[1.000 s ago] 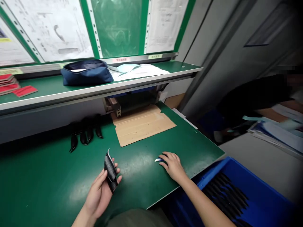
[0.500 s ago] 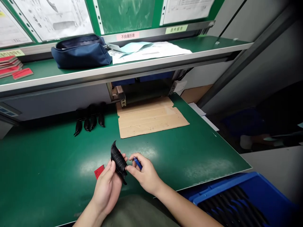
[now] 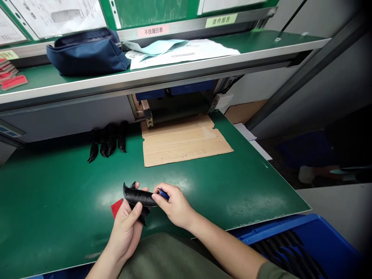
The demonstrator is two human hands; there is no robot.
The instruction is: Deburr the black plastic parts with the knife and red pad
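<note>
My left hand (image 3: 128, 224) is closed around a black curved plastic part (image 3: 139, 197) with cross ribs and pointed tips at its left end. A second black piece (image 3: 143, 216) shows below it, crossing under at an angle; whether the two are joined I cannot tell. My right hand (image 3: 174, 205) pinches the right end of the ribbed part between thumb and fingers. Tucked in that same hand is a blue pen-like tool (image 3: 163, 193), mostly covered by the fingers. A red tag (image 3: 116, 208) with dark marks lies beside my left hand.
Several black parts (image 3: 112, 144) stand in a row at the table's back left. A flat cardboard sheet (image 3: 186, 145) lies behind my hands. At the lower right, a blue bin (image 3: 316, 221) holds more black parts. A navy pouch (image 3: 87, 54) and papers (image 3: 186, 54) rest on the shelf.
The black part has turned from steeply slanted to nearly level, and a second black piece shows under it. My right hand has closed onto its right end. The view has shifted slightly.
</note>
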